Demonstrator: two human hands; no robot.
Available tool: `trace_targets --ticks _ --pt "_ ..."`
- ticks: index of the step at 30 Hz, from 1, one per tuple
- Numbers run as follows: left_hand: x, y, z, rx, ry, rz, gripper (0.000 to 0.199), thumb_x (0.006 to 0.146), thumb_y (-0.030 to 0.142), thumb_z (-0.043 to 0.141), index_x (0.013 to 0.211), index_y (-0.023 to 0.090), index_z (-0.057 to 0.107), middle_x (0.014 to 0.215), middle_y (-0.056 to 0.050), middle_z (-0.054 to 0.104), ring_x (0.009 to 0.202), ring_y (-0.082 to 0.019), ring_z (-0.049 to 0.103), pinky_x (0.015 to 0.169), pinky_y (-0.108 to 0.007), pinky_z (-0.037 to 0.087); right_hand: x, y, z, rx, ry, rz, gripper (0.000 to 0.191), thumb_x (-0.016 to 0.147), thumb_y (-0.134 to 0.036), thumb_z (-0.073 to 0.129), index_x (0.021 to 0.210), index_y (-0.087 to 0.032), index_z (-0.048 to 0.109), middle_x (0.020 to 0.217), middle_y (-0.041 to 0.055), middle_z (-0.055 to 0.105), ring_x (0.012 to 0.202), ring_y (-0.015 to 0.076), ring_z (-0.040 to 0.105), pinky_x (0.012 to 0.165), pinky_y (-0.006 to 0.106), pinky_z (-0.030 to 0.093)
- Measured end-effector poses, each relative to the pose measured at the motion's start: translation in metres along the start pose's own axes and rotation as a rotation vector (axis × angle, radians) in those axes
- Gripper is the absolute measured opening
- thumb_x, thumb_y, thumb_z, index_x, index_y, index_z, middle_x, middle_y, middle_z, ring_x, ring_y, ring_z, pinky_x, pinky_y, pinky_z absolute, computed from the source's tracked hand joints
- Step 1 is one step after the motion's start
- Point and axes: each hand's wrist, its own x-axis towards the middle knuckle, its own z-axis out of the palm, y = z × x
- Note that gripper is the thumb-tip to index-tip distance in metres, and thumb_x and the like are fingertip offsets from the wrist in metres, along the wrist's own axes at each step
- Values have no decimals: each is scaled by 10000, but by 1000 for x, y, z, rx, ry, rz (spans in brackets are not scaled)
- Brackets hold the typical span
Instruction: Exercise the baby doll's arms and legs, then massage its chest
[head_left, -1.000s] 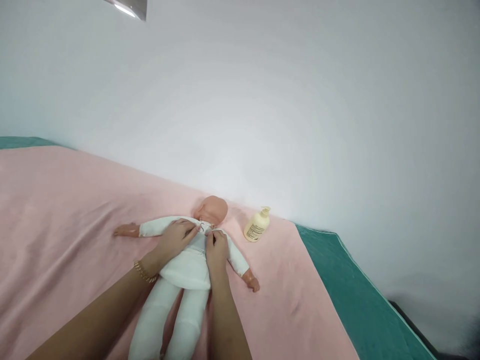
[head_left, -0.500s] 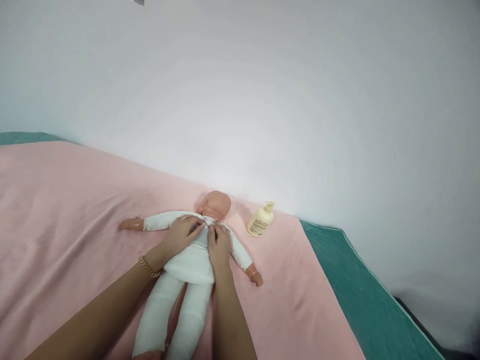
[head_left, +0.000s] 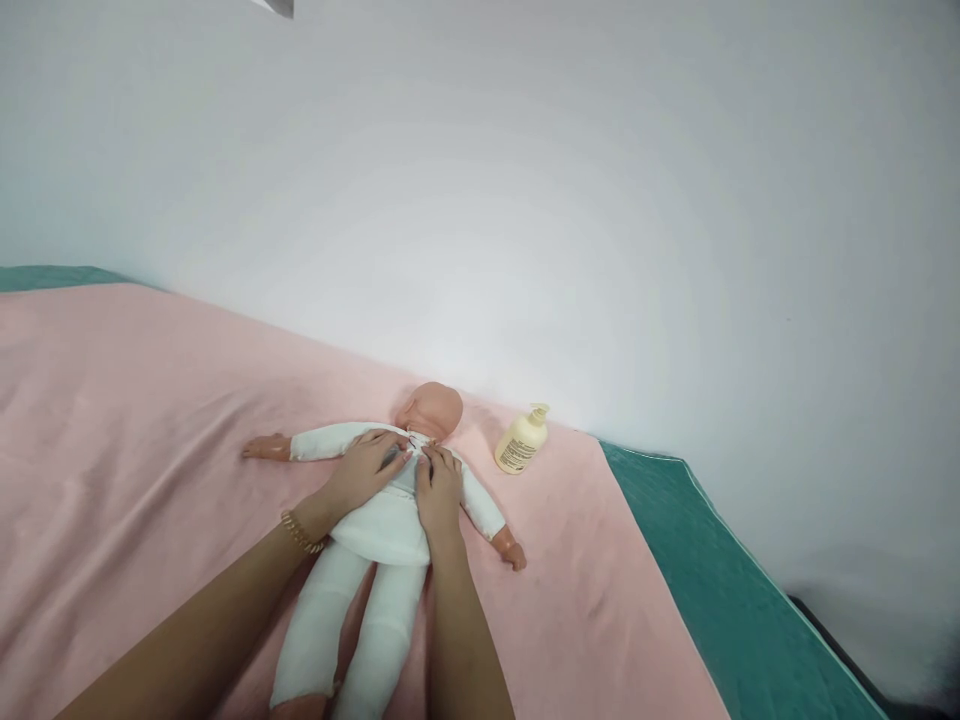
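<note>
A baby doll [head_left: 381, 530] with a white cloth body lies on its back, its bald plastic head [head_left: 435, 408] turned to the left. My left hand [head_left: 360, 470] rests on the left of its chest, fingers stretched toward the shoulder and thumb apart. On the other side of the chest lies my right hand [head_left: 441, 488], with its fingers laid over the cloth near the doll's shoulder. Between my hands a grey patch and a thin dark cord at the neck show. The doll's arms are spread out to both sides.
A pale yellow pump bottle [head_left: 522, 442] stands to the right of the doll's head. Under everything is a pink sheet [head_left: 592, 580], with a green cover [head_left: 697, 560] showing at the right. A white wall [head_left: 480, 220] rises behind.
My left thumb has shifted slightly down and away from the fingers. Both hands stay on the doll's chest, and the doll and bottle keep their places.
</note>
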Motion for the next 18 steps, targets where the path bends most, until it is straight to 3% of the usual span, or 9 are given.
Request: trace_targets --ticks 4,8,11,14,18 --pt "-1 3 -7 -73 57 12 317 954 408 402 964 194 636 1082 -82 698 1062 -249 578 982 -402 408 -1 -2 -2 22 6 4 370 968 -269 413 1182 -132 682 1208 138 655 1195 273 522 1049 429 384" --pt "-5 1 -23 4 206 -156 317 937 354 341 777 192 562 845 -89 674 854 -233 587 810 -353 445 -5 -1 -5 104 88 24 390 969 -305 391 1170 -131 676 1192 144 643 1171 247 542 1051 404 397" --pt "-8 -5 -34 125 59 -311 307 911 339 334 699 206 511 762 -78 654 750 -236 588 705 -347 429 -9 -1 -8 135 140 60 418 967 -337 372 1189 -124 656 1207 156 617 1178 247 540 1065 402 393" --pt "-11 -15 -38 167 -97 -428 269 866 308 376 705 194 558 813 -113 685 779 -272 623 733 -376 440 -12 -4 -13 137 168 113 489 961 -393 375 1289 -98 586 1300 187 556 1244 270 503 1100 425 366" --pt "-11 -26 -34 76 -88 -473 221 809 231 437 730 166 632 859 -142 711 859 -300 657 808 -410 471 -7 -14 -19 129 181 240 676 946 -460 386 1465 -26 375 1491 236 393 1405 323 353 1157 469 289"
